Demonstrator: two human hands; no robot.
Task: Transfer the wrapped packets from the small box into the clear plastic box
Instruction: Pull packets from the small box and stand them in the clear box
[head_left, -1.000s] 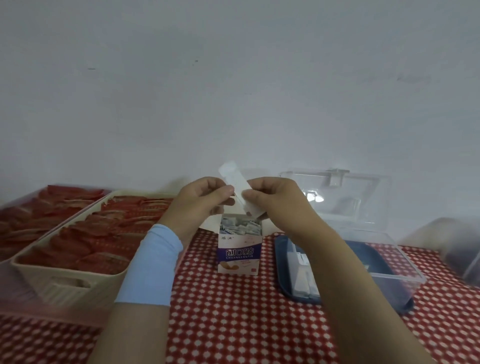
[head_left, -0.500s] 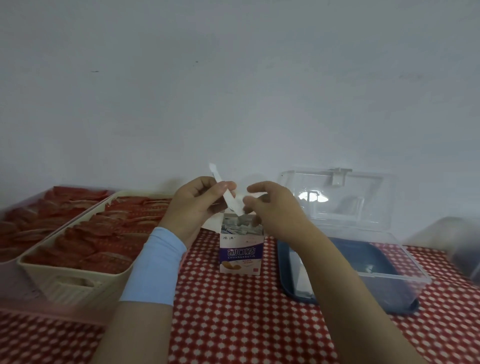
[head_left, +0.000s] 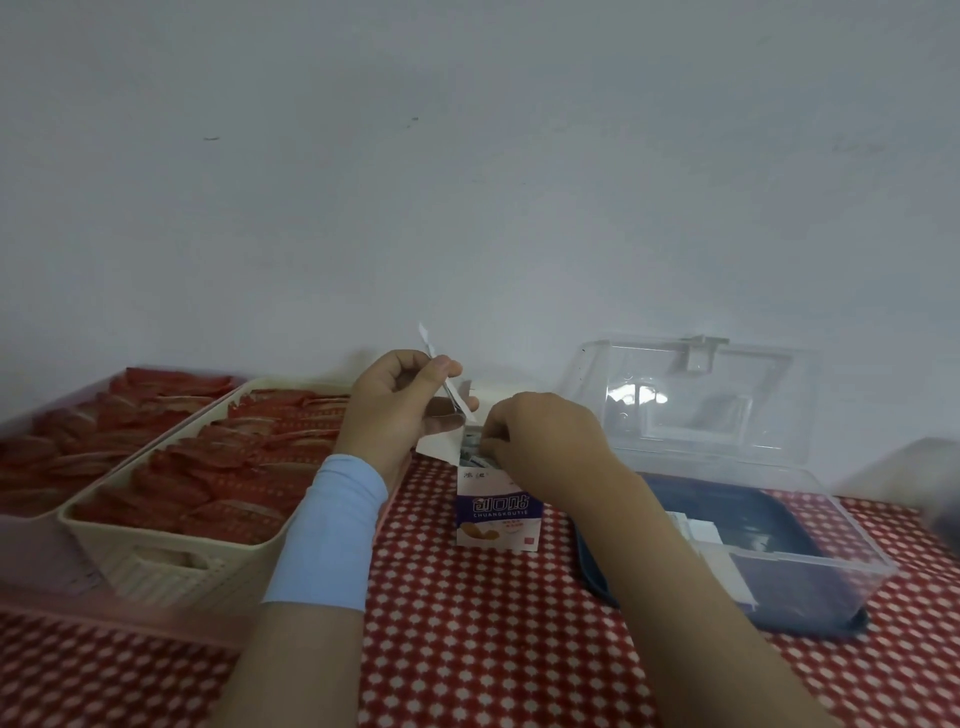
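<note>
- The left hand (head_left: 395, 415) is pinching one wrapped packet (head_left: 461, 406) between thumb and forefinger. It is holding the packet raised and tilted just above the small box (head_left: 498, 519), probably to keep it out of the other hand's way.
- The right hand (head_left: 545, 441) is reaching into the open top of the small box, fingers curled down among the packets (head_left: 470, 453) inside. The knuckles are hiding the fingertips, so I cannot tell whether it is gripping one.
- The small box is standing upright on the checked tablecloth (head_left: 467, 623) between the forearms, putting it within easy reach of both hands.
- The clear plastic box (head_left: 810, 566) is sitting just to the right with its lid (head_left: 691, 400) standing open at the back, ready for loading. A few white packets (head_left: 698, 532) are already lying inside, so the job is looking partly done.
- Two baskets (head_left: 171, 561) of red sachets are sitting to the left, apart from the work.
</note>
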